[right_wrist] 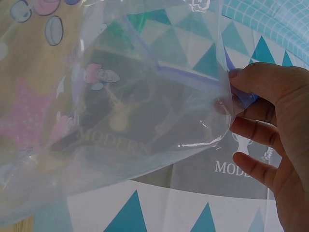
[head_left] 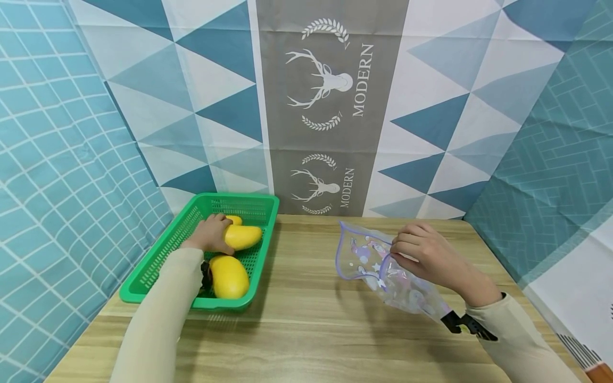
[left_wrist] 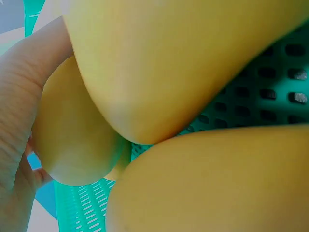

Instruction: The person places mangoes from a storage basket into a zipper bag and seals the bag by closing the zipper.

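In the head view the left hand [head_left: 209, 234] is inside the green basket [head_left: 273, 234], its fingers curled round a yellow mango [head_left: 244, 237]. A larger mango [head_left: 230, 277] lies nearer the front, and part of another [head_left: 234, 219] shows behind. The left wrist view shows the thumb side of the hand [left_wrist: 19, 106] against a mango [left_wrist: 77, 130]. On the right, the right hand [head_left: 426, 255] pinches the purple-edged rim of a clear printed bag [head_left: 364, 255], whose mouth stands open. In the right wrist view thumb and forefinger hold that rim.
A wooden table [head_left: 306, 330] lies under the basket and bag. Behind it hangs a patterned cloth [head_left: 321, 106] with deer prints, and blue tiled cloths [head_left: 43, 159] stand at the left and right sides.
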### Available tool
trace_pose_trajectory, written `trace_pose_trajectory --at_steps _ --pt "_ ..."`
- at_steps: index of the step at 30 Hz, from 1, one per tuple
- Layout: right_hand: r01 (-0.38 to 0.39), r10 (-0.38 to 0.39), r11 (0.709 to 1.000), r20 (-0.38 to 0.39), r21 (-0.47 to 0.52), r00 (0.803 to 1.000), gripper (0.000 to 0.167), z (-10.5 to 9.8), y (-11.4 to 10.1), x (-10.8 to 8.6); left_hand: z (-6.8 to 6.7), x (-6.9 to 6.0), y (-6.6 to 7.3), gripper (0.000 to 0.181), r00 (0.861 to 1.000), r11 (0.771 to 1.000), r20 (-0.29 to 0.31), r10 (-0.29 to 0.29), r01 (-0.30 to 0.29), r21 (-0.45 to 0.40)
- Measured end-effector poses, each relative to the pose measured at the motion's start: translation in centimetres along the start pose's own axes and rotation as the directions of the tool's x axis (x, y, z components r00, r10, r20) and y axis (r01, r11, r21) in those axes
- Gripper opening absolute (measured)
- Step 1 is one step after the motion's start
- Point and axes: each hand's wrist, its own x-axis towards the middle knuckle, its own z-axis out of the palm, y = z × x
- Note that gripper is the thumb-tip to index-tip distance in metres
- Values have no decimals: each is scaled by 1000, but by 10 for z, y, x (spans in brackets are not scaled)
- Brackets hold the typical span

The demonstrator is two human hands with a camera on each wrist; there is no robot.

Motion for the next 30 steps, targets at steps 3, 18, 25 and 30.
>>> trace_pose_trajectory --at_steps 3,18,25,30 --pt "1 -1 1000 -6 -2 1000 41 0 0 0 0 1 -2 83 1000 1000 -27 -8 7 -19" --pt "-6 6 1000 9 -1 1000 40 0 1 -3 -10 -1 -2 85 989 999 -146 -27 21 -44" --pt "-14 14 1000 9 -3 1000 40 0 1 -3 -14 -1 0 85 983 998 -182 -32 21 -63" --pt "-13 13 1000 6 -5 1000 41 0 1 -3 -16 -1 -1 85 981 997 -188 -41 27 -76"
